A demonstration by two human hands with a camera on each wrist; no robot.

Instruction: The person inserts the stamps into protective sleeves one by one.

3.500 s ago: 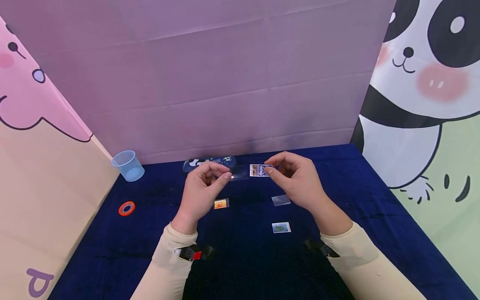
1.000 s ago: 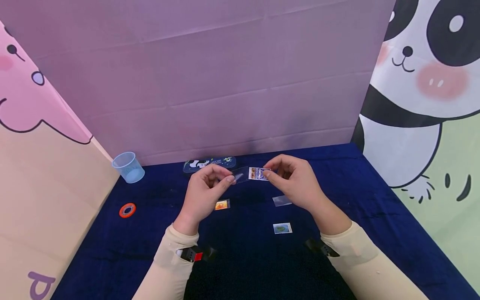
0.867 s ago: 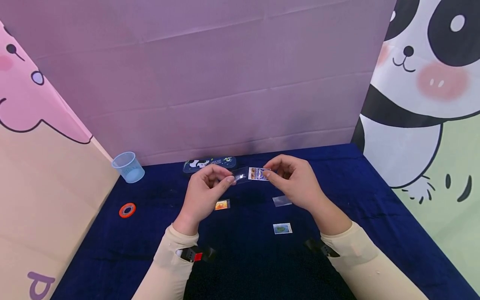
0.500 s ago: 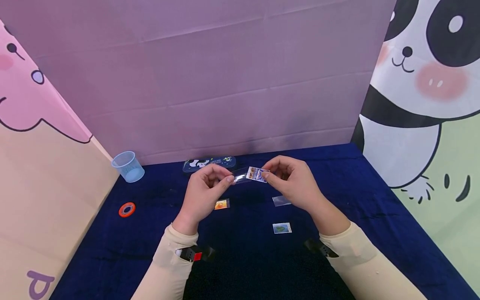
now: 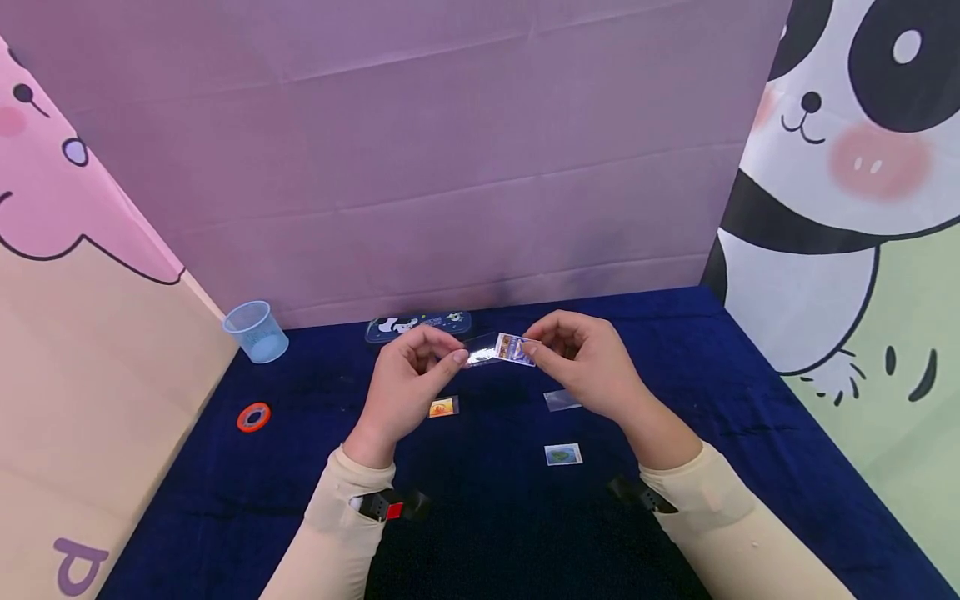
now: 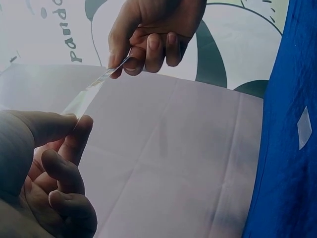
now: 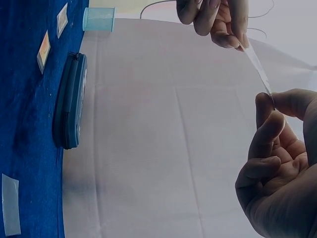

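My left hand (image 5: 408, 392) pinches the left end of a clear plastic sleeve (image 5: 482, 348) between thumb and forefinger, above the table. Opposite it, my right hand (image 5: 588, 362) pinches a small white-bordered stamp (image 5: 512, 348) with a blue and purple print. The stamp's left edge meets the sleeve's right end at a slight tilt; whether it has entered the sleeve I cannot tell. Seen edge-on in the left wrist view, stamp and sleeve (image 6: 81, 101) form one thin line between the hands. The fingers hide the held ends.
On the blue cloth (image 5: 330, 467) lie an orange stamp (image 5: 444, 407), a clear sleeve (image 5: 562, 400) and a green-blue stamp (image 5: 563, 454). A panda pencil case (image 5: 382, 330) lies behind the left hand. An orange tape roll (image 5: 243, 417) and blue cup (image 5: 258, 333) stand left.
The stamp has come closer to the sleeve and now tilts down to the right, its edge at the sleeve's end. Both hands have shifted only slightly; the items on the cloth stay put.
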